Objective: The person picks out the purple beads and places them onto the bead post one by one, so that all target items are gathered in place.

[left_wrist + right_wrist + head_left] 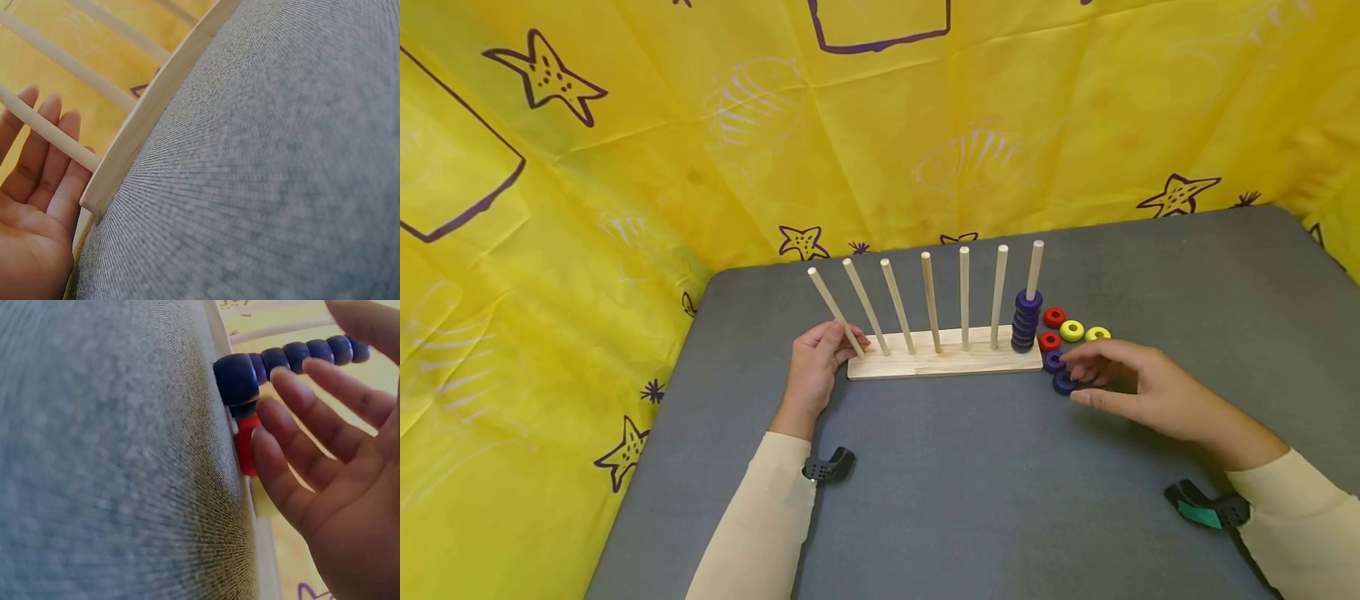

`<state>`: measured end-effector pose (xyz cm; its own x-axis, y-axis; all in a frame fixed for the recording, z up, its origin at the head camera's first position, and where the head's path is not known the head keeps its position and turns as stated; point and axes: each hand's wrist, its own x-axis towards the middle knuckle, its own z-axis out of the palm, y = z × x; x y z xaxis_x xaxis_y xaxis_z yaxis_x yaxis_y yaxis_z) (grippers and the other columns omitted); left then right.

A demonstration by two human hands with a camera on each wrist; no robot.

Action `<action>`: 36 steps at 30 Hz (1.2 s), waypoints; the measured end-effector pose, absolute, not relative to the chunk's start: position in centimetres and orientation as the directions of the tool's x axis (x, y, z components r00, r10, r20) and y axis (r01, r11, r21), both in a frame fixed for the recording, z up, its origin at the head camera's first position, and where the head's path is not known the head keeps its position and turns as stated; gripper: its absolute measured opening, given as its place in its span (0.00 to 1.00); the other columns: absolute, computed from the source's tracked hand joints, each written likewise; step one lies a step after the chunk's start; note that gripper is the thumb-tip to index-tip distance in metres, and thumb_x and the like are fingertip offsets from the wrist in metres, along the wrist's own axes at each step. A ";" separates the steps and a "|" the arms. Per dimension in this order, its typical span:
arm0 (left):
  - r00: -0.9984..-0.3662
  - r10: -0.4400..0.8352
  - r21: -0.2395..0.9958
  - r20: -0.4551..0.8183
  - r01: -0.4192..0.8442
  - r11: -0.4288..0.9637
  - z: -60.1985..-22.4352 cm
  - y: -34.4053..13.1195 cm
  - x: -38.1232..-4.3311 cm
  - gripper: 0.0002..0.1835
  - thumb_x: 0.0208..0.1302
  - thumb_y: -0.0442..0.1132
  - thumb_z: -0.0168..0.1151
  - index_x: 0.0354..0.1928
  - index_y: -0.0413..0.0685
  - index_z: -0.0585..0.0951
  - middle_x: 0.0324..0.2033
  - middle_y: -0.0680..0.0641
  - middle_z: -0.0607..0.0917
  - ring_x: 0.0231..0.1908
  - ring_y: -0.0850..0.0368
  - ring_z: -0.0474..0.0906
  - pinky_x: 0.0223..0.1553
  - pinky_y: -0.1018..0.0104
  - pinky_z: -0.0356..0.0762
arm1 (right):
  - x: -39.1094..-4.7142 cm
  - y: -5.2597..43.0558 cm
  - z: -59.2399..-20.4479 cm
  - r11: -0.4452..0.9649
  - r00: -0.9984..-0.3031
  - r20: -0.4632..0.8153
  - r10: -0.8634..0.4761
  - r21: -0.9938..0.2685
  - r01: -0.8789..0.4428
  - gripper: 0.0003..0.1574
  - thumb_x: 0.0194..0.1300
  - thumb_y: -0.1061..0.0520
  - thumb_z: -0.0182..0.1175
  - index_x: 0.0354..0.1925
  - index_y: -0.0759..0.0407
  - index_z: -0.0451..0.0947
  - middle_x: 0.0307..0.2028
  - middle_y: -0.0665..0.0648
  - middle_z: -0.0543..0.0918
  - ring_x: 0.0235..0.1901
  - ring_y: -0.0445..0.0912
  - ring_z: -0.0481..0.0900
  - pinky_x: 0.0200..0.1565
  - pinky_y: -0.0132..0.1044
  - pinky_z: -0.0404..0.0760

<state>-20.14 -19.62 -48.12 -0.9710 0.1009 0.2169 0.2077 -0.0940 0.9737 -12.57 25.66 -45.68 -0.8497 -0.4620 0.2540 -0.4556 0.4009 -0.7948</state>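
A wooden peg stand [943,364] with a row of upright pegs lies on the grey table. Its rightmost peg bears a stack of dark blue rings [1026,321]. My left hand [822,354] is at the stand's left end, its fingers extended behind the leftmost peg [53,134]. Beyond the right end, my right hand [1138,387] hovers with thumb and fingers spread over the nearest loose blue ring [1063,383]. In the right wrist view that blue ring [236,380] sits on the table just past the fingertips, with a red ring [247,445] behind it.
Beside the stand's right end lie another blue ring [1053,361], two red rings [1055,317] and two yellow rings [1072,331], one partly behind the right hand. A yellow patterned cloth [880,150] hangs behind and to the left of the table [940,483].
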 end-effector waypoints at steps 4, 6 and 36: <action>-0.969 0.104 0.973 0.222 0.213 -0.094 -48.1 -19.6 -20.1 0.26 0.87 0.43 0.56 0.47 0.17 0.82 0.40 0.41 0.89 0.46 0.46 0.89 0.51 0.57 0.88 | -12.8 25.7 -46.0 0.458 -0.863 0.260 -0.434 -0.761 -0.460 0.30 0.63 0.67 0.80 0.61 0.58 0.84 0.50 0.49 0.87 0.46 0.44 0.85 0.49 0.27 0.82; -0.970 0.103 0.973 0.222 0.213 -0.092 -48.1 -19.6 -20.2 0.26 0.87 0.43 0.56 0.47 0.17 0.82 0.40 0.41 0.89 0.46 0.45 0.89 0.51 0.57 0.88 | -12.9 25.7 -46.2 0.474 -0.858 0.268 -0.437 -0.742 -0.474 0.31 0.62 0.67 0.81 0.61 0.57 0.84 0.51 0.48 0.87 0.48 0.44 0.84 0.50 0.26 0.82; -0.966 0.111 0.969 0.233 0.222 -0.107 -48.4 -19.7 -20.4 0.28 0.86 0.46 0.58 0.47 0.17 0.81 0.40 0.37 0.88 0.46 0.48 0.89 0.50 0.58 0.88 | -13.1 25.2 -47.5 0.502 -0.801 0.277 -0.531 -0.658 -0.561 0.26 0.58 0.68 0.82 0.52 0.50 0.88 0.42 0.40 0.80 0.37 0.38 0.76 0.35 0.34 0.82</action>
